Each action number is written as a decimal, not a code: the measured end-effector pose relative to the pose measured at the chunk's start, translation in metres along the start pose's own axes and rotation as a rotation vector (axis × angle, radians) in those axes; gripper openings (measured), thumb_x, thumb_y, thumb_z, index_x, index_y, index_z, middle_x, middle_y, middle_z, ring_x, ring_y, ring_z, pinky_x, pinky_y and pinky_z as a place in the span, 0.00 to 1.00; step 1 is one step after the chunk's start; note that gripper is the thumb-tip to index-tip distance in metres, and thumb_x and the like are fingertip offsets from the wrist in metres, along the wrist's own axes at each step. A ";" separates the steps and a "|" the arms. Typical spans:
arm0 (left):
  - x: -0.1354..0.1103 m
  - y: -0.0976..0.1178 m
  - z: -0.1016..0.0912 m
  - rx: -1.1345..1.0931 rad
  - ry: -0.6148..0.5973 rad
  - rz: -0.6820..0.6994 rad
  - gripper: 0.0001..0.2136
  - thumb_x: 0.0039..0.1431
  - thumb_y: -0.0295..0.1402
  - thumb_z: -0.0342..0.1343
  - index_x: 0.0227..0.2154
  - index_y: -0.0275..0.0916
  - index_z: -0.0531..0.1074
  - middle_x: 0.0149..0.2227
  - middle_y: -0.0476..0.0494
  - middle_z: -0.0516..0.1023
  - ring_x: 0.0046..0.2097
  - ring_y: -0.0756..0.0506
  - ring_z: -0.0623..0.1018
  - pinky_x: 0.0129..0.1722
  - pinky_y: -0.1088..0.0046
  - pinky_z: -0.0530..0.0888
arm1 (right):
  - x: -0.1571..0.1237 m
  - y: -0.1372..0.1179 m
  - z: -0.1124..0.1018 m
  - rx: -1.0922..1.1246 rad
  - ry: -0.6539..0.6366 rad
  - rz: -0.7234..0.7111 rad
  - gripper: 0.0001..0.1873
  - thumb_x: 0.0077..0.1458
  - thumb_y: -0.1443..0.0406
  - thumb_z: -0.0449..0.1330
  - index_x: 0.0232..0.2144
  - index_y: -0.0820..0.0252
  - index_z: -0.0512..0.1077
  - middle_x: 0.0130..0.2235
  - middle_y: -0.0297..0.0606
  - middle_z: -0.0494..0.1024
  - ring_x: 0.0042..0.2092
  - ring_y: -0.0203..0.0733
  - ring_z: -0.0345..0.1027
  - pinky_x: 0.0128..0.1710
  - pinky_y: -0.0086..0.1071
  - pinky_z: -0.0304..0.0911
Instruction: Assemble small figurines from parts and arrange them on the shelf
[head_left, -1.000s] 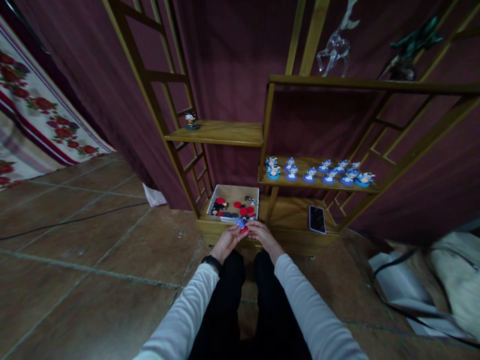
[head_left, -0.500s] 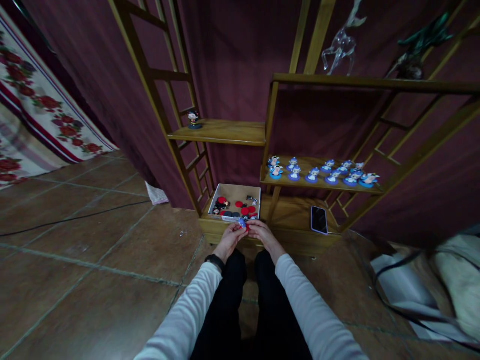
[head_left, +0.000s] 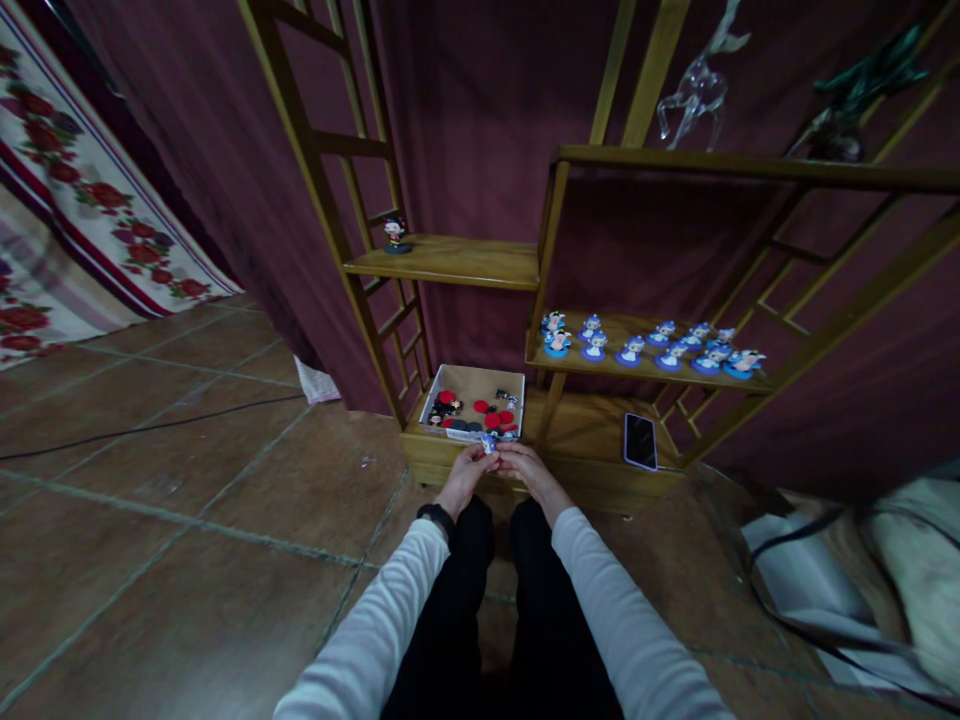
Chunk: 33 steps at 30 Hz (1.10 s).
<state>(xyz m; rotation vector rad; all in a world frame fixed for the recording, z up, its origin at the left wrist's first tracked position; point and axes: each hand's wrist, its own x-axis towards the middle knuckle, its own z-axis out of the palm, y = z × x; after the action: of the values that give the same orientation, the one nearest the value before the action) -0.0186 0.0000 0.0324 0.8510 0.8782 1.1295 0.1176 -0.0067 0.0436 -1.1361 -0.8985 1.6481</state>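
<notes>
My left hand (head_left: 463, 472) and my right hand (head_left: 526, 466) meet in front of a shallow cardboard box (head_left: 475, 384), fingers pinched together on a small blue-and-white figurine (head_left: 489, 442) held between them. The box holds several red and black discs and small figurine parts. It rests on the lowest board of a wooden shelf unit (head_left: 559, 250). A row of several blue figurines (head_left: 649, 348) stands on the middle right shelf. One dark-and-red figurine (head_left: 395, 233) stands alone on the left shelf.
A dark phone (head_left: 640, 440) lies flat on the bottom board, right of the box. A glass deer (head_left: 699, 85) and a green ornament (head_left: 855, 90) sit on the top shelf. A cable (head_left: 150, 432) crosses the tiled floor. Bags (head_left: 885, 570) lie at the right.
The red piece seen under the blue figurine earlier no longer shows between my fingers. My hands stay together at the box's front edge; the view has drifted slightly.
</notes>
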 end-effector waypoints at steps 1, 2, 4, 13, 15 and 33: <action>-0.001 0.001 0.000 0.002 -0.027 -0.009 0.16 0.37 0.30 0.66 0.32 0.32 0.72 0.30 0.44 0.76 0.32 0.50 0.75 0.36 0.73 0.70 | 0.001 0.001 0.000 0.003 0.006 0.001 0.11 0.40 0.63 0.63 0.31 0.57 0.72 0.28 0.34 0.77 0.31 0.38 0.72 0.38 0.34 0.65; -0.001 0.001 -0.001 0.008 -0.049 -0.014 0.17 0.37 0.30 0.66 0.34 0.32 0.73 0.30 0.43 0.77 0.32 0.49 0.75 0.37 0.73 0.70 | 0.002 0.001 -0.001 0.007 0.012 0.004 0.11 0.40 0.64 0.63 0.31 0.57 0.72 0.28 0.34 0.77 0.31 0.38 0.72 0.38 0.34 0.65; -0.002 0.001 -0.002 0.032 -0.071 -0.011 0.19 0.37 0.30 0.66 0.36 0.32 0.73 0.31 0.42 0.78 0.33 0.48 0.76 0.36 0.73 0.69 | 0.004 0.003 -0.002 0.019 0.025 0.013 0.11 0.40 0.64 0.63 0.31 0.57 0.72 0.28 0.34 0.77 0.31 0.38 0.71 0.37 0.35 0.65; 0.003 -0.007 -0.002 0.199 0.056 0.079 0.16 0.32 0.28 0.66 0.30 0.33 0.73 0.26 0.48 0.77 0.28 0.50 0.73 0.34 0.73 0.69 | 0.009 0.010 -0.005 0.013 0.031 0.008 0.13 0.37 0.64 0.65 0.30 0.59 0.72 0.27 0.34 0.76 0.32 0.39 0.72 0.39 0.36 0.66; 0.004 -0.009 -0.002 0.232 0.103 0.105 0.16 0.32 0.26 0.66 0.29 0.33 0.72 0.25 0.49 0.76 0.27 0.51 0.73 0.34 0.73 0.69 | 0.010 0.011 -0.006 0.007 0.024 0.000 0.13 0.36 0.63 0.66 0.29 0.59 0.72 0.27 0.34 0.76 0.32 0.39 0.72 0.39 0.37 0.66; 0.002 -0.004 -0.004 -0.091 0.157 -0.073 0.05 0.49 0.19 0.56 0.31 0.31 0.70 0.30 0.42 0.76 0.32 0.48 0.78 0.38 0.68 0.76 | 0.012 0.016 -0.009 0.106 0.111 -0.107 0.11 0.34 0.63 0.66 0.24 0.61 0.71 0.24 0.34 0.75 0.28 0.40 0.71 0.36 0.40 0.68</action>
<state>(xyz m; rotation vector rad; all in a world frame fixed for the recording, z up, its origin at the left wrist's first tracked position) -0.0200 0.0014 0.0272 0.6572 0.9715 1.1746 0.1199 0.0004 0.0232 -1.0770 -0.7789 1.5127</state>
